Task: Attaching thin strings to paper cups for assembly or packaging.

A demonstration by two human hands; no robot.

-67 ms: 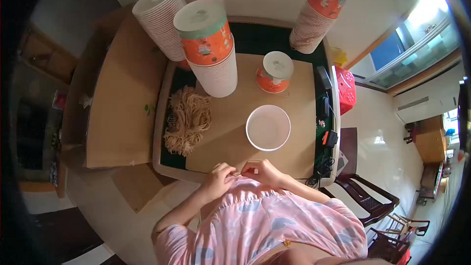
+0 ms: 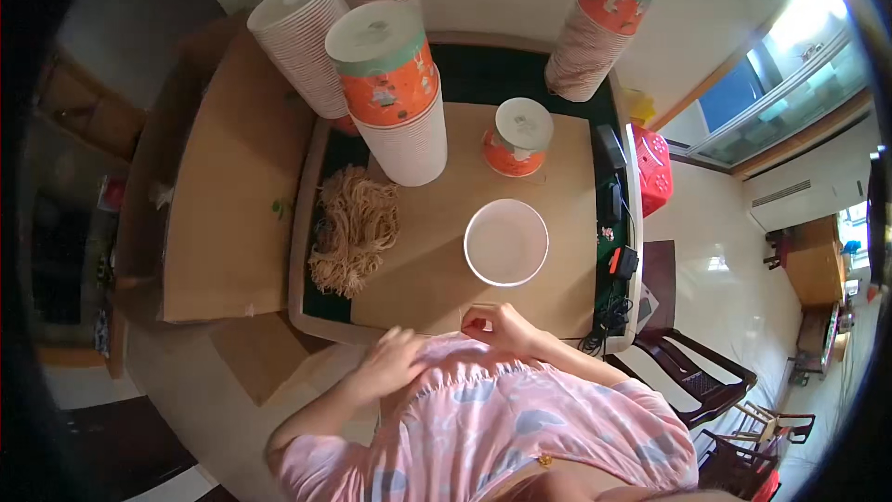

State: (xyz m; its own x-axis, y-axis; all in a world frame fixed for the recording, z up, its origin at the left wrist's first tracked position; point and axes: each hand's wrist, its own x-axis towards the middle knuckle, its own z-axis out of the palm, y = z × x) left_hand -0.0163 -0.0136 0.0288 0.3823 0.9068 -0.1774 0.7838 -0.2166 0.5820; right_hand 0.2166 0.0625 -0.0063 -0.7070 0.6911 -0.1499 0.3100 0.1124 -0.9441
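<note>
Near the table's front edge, my right hand (image 2: 499, 327) is closed in a pinch; what lies between its fingertips is too small to make out. My left hand (image 2: 390, 363) is apart from it on the left, in front of my pink dress, its fingers smeared by motion. Just beyond my right hand stands an open white paper tub (image 2: 506, 244), upright, with bare inner walls. Behind it an orange paper tub (image 2: 517, 160) sits upside down. A loose bundle of beige string (image 2: 353, 231) lies at the left, on the cardboard sheet (image 2: 432, 265) and the green tabletop.
A tall stack of tubs (image 2: 401, 135) with an orange top one stands behind the string. More white stacks (image 2: 305, 46) rise at the back left, another stack (image 2: 595, 42) at the back right. A large cardboard box (image 2: 228, 214) flanks the table; black cables (image 2: 611, 311) lie at its right edge.
My left hand has moved left and slightly down, away from my right hand. The two hands were close together before. My right hand has hardly moved.
</note>
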